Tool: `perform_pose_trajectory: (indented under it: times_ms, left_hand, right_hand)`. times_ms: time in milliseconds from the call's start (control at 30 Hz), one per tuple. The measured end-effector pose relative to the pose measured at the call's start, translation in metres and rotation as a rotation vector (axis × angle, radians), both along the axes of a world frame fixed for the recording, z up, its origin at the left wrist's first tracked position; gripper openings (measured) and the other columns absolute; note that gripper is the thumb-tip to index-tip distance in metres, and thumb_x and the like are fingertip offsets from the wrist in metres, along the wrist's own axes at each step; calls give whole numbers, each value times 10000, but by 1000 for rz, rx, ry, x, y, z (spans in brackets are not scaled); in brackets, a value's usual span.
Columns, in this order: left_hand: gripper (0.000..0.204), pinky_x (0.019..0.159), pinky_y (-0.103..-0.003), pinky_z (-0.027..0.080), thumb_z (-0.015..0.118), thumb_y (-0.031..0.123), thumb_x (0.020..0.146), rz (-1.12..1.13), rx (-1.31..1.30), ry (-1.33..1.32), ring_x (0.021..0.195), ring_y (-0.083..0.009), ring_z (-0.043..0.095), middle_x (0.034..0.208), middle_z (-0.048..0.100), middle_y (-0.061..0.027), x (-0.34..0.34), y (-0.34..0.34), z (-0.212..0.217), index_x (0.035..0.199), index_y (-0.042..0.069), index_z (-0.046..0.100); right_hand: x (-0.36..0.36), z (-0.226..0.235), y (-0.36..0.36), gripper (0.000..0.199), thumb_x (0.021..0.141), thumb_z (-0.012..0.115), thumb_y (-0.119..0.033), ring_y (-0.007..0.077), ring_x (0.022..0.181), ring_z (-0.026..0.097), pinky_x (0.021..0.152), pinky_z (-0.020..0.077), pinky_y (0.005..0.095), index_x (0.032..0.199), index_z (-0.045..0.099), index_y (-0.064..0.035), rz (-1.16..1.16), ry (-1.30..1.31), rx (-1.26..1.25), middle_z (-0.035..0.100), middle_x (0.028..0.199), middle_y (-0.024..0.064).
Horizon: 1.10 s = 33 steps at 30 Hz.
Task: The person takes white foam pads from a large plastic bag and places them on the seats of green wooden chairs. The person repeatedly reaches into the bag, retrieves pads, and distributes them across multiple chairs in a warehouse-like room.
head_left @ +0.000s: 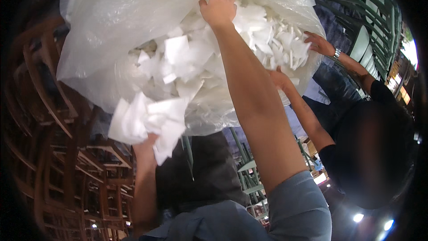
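- the right hand (pixel 218 9) is raised high, its fingers curled and pressed into the top of a big clear plastic bag (pixel 111 31), clutching the film where it sits over the contents.
- the left hand (pixel 146 145) is lower, under the bag's bottom corner; its fingers are mostly hidden behind a bunch of white foam pieces (pixel 147 125) bulging in the film, so i cannot tell how tightly it closes, only that it touches and props that bunch.
- the bag is held up overhead, in the upper middle of the view, between the two arms.
- it is translucent, wrinkled and glossy, stuffed with white foam scraps (pixel 267 40): flat sheets, chunks and thin strips jumbled together.
- the bag's top edge runs out of the picture.
- another person's two hands are on the bag's right side: one hand (pixel 318 43) with a wristwatch (pixel 337 53) lies spread on the film, the other hand (pixel 280 79) presses just below it.
- that person wears a dark short-sleeved top (pixel 379 151).
- stacked wooden chairs (pixel 49 107) fill the dim left side, blurred and bent by the lens.
- green metal frames (pixel 374 13) show at upper right.
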State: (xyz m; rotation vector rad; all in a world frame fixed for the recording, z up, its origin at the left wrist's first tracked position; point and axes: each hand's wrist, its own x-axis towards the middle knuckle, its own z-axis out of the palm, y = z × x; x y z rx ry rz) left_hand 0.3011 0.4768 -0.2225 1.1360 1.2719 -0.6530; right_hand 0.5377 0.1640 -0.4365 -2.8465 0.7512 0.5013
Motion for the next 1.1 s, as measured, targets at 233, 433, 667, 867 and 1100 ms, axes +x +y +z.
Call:
perform_pose_trajectory:
  times_ms: [233,433,667,867,1100]
  left_hand:
    - [690,1061,-403,533,701,-107,890,-17,-137,-47,1283,-263,610,1413,600,-138,-50,3,-17,1526,8,458]
    - [717,1101,-418,510,698,-98,893,32,28,54,1304,-280,597,1440,585,-144,-33,-3,-17,1553,-5,432]
    - [724,1135,-428,482,745,-84,869,-227,371,-361,1323,-302,599,1480,580,-176,62,-4,-31,1532,-68,454]
    - [727,1129,-375,480,762,-47,879,-478,310,-493,1328,-266,586,1488,570,-155,101,-35,-32,1533,-59,444]
    - [804,1142,-433,492,770,178,938,-221,-154,-453,1341,-307,587,1510,547,-169,91,-27,-18,1592,-22,349]
  right_hand:
    - [58,-57,-16,552,946,612,-341,294,1370,602,1097,504,435,1457,637,-135,73,447,178,639,1453,152]
    - [-30,7,13,410,924,678,-176,354,1026,716,874,575,468,1333,702,-178,-138,-340,366,706,1208,145]
    - [-157,152,51,714,840,744,-20,261,805,678,700,574,381,1476,631,-324,-113,-353,614,631,1055,79]
    - [-166,189,87,895,690,740,41,297,855,677,724,592,399,1533,580,-212,315,-249,807,586,1147,106]
    - [-181,208,118,896,763,705,-12,399,1179,614,819,614,400,1609,414,-75,305,-153,832,508,1393,223]
